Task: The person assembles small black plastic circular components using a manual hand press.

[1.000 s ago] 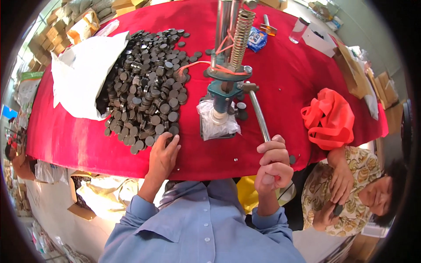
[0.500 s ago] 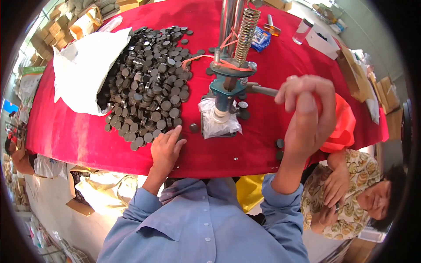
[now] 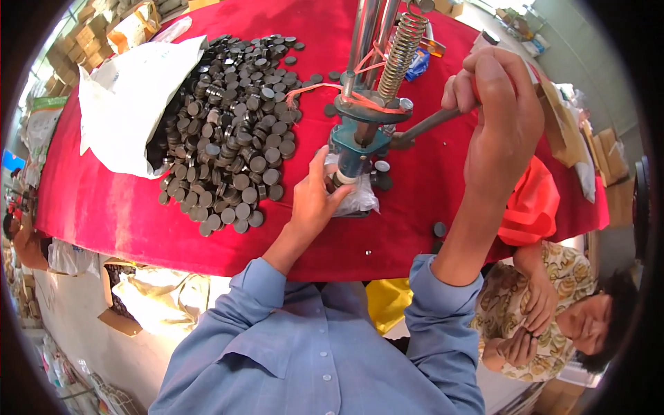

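Note:
My right hand (image 3: 503, 114) is closed round the end of the grey lever (image 3: 430, 126) of a green hand press (image 3: 360, 138). The lever slants up toward that hand. Under the press head, my left hand (image 3: 312, 202) has thumb and forefinger bent round the pale tip of the ram (image 3: 344, 178). Whatever is between those fingers is too hidden to make out. Clear plastic wrap (image 3: 361, 199) covers the press base beside the fingertips. Left of the press lies a large heap of round black caps (image 3: 238, 138).
A white sack (image 3: 131, 104) lies against the heap on the red tablecloth (image 3: 138, 225). Loose caps (image 3: 382, 178) sit right of the press base. An orange-red bag (image 3: 532, 207) hangs at the right edge. A seated person (image 3: 526, 311) handles something small and dark there.
My left hand has moved from the heap's near edge up and right to the press tip. My right hand has gone up with the lever, which now tilts upward.

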`<action>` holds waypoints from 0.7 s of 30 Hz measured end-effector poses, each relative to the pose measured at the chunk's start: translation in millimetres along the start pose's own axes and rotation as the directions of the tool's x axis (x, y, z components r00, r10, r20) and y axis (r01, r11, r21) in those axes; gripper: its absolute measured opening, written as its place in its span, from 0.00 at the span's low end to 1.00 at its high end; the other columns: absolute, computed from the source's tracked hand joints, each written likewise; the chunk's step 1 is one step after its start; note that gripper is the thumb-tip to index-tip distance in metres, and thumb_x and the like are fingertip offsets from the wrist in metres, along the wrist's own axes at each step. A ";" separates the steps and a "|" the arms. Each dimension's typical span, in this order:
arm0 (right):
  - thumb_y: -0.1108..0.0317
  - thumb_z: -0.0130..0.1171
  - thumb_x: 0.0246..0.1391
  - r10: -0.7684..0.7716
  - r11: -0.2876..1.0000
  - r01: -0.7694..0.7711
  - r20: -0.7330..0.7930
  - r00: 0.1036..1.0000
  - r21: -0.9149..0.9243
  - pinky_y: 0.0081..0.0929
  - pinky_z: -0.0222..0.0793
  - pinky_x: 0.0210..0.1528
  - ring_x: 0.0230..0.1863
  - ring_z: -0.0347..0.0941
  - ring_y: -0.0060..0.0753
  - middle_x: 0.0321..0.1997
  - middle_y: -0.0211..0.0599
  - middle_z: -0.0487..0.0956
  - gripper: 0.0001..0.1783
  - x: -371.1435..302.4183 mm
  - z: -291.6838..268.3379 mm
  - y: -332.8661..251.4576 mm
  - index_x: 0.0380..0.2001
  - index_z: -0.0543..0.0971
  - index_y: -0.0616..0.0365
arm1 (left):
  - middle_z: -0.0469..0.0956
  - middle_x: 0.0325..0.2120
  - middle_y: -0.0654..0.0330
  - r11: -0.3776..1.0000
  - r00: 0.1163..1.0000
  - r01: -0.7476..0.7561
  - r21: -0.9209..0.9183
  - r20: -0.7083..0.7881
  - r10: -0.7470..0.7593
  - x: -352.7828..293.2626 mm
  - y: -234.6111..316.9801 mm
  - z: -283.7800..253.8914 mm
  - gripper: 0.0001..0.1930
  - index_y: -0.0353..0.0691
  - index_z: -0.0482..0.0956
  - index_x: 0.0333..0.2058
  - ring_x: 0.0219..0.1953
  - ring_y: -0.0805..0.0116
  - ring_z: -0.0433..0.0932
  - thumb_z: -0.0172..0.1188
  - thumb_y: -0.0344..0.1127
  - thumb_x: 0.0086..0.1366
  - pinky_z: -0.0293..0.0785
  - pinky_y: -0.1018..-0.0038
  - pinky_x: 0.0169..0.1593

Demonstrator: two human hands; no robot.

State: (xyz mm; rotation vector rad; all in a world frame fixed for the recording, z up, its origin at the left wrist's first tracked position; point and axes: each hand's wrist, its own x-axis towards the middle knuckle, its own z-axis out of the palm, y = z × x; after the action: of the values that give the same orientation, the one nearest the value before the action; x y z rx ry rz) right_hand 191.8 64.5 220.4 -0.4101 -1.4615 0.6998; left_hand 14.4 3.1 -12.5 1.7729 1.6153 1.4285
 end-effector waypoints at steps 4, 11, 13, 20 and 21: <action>0.70 0.54 0.65 0.007 1.000 -0.006 -0.046 0.999 0.017 0.23 0.67 0.29 0.25 0.68 0.20 0.24 0.30 0.72 0.09 -18.2 0.2 -8.6 0.36 0.76 0.67 | 0.85 0.41 0.53 0.999 0.998 -0.046 0.023 -0.042 0.047 3.5 -1.2 7.7 0.49 0.34 0.57 0.68 0.29 0.55 0.82 0.79 0.35 0.52 0.79 0.65 0.35; 0.75 0.49 0.63 -0.083 0.997 0.082 -0.035 0.996 -0.014 0.28 0.69 0.32 0.24 0.66 0.23 0.25 0.33 0.70 0.05 -56.8 -7.6 -17.0 0.38 0.71 0.66 | 0.85 0.41 0.53 0.985 0.991 -0.111 0.131 -0.062 0.120 1.0 4.6 3.0 0.46 0.35 0.64 0.65 0.33 0.51 0.83 0.79 0.42 0.51 0.79 0.60 0.37; 0.76 0.48 0.62 -0.149 0.989 0.148 -0.016 0.989 -0.030 0.31 0.68 0.33 0.24 0.67 0.25 0.25 0.33 0.71 0.04 -69.6 -8.7 -14.1 0.37 0.71 0.65 | 0.85 0.41 0.53 0.989 0.994 -0.084 0.121 -0.065 0.092 -5.1 3.5 -10.8 0.42 0.35 0.68 0.63 0.34 0.50 0.83 0.78 0.42 0.52 0.79 0.60 0.39; 0.54 0.57 0.66 -0.256 0.942 0.279 0.138 0.957 -0.185 0.53 0.62 0.54 0.28 0.74 0.40 0.22 0.34 0.69 0.15 -186.2 -26.4 0.3 0.35 0.69 0.52 | 0.81 0.46 0.51 0.900 0.981 -0.196 0.391 0.065 0.185 -48.3 -6.5 -63.4 0.22 0.38 0.81 0.50 0.44 0.52 0.80 0.73 0.32 0.55 0.78 0.62 0.48; 0.51 0.57 0.66 -0.243 0.948 0.238 0.003 0.970 -0.212 0.53 0.63 0.54 0.30 0.74 0.40 0.23 0.34 0.69 0.16 -200.1 -15.7 -0.4 0.36 0.68 0.51 | 0.81 0.46 0.52 0.899 0.982 -0.187 0.396 0.099 0.161 -53.6 -6.2 -64.6 0.21 0.38 0.82 0.49 0.44 0.53 0.79 0.72 0.31 0.56 0.78 0.63 0.48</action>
State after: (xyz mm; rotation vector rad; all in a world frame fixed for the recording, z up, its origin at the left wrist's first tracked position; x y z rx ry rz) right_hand 214.1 -63.8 67.8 -0.3924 -1.5384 0.3438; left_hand -34.0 -65.8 -12.7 2.2170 1.8602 1.1483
